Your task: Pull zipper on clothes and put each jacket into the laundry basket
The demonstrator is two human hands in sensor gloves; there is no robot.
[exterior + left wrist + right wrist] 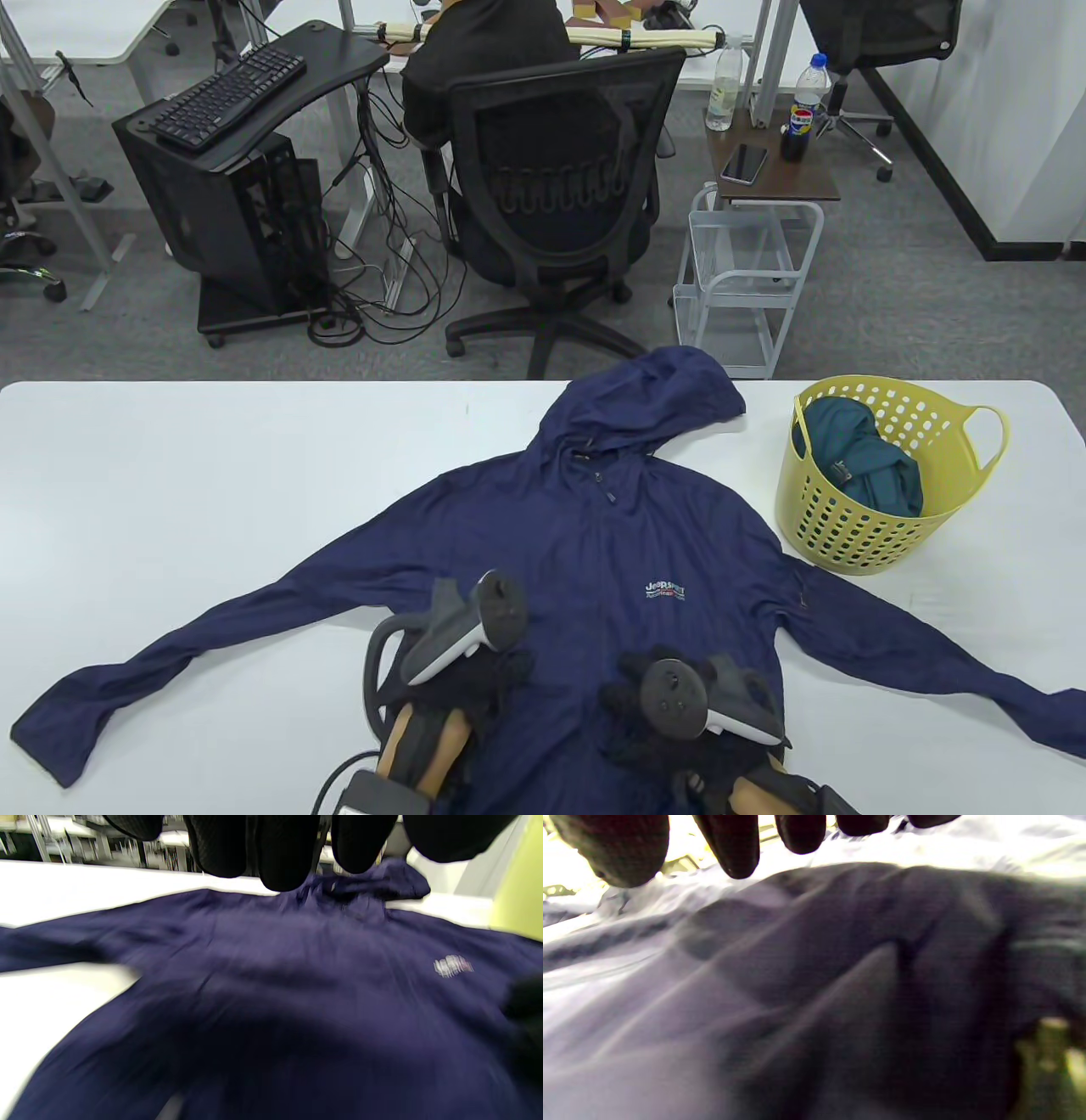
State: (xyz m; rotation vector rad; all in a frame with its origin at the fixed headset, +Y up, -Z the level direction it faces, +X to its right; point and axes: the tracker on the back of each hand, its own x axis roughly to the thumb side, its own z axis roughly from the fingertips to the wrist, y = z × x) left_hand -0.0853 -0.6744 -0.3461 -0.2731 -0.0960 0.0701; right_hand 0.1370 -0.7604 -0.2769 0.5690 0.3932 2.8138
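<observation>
**Both hands at the hem of the jacket, the basket far to the upper right**

The dark navy hooded jacket of thin fabric (611, 543) lies flat and face up on the white table (212, 475), in the lower centre of the table view; its long axis runs from the hem at the bottom edge of the frame up to the hood near the far edge of the table, and the sleeves spread to the lower left and the lower right; the front seems closed up to the small zipper pull (608, 495) near the collar, though the lower part is hidden by the hands. The left hand in a black glove (484, 679) and the right hand in a black glove (670, 705) are both over the lower body of the jacket, left and right of the centre line; so the jacket stretches away from the hands, upward in the frame. The yellow perforated plastic laundry basket (857, 526) stands at the right of the frame, beside the right shoulder of the jacket, with a teal garment (865, 463) already inside; I judge the right hand to be the nearer one to it.

The table view hides the fingers under the trackers; the left wrist view shows the fingertips (284, 853) straight and clear of the cloth, holding nothing; the right wrist view shows the fingertips (734, 849) extended above the wrinkled fabric, also holding nothing; both wrist views are blurred. Only the table view shows the whole basket.
</observation>
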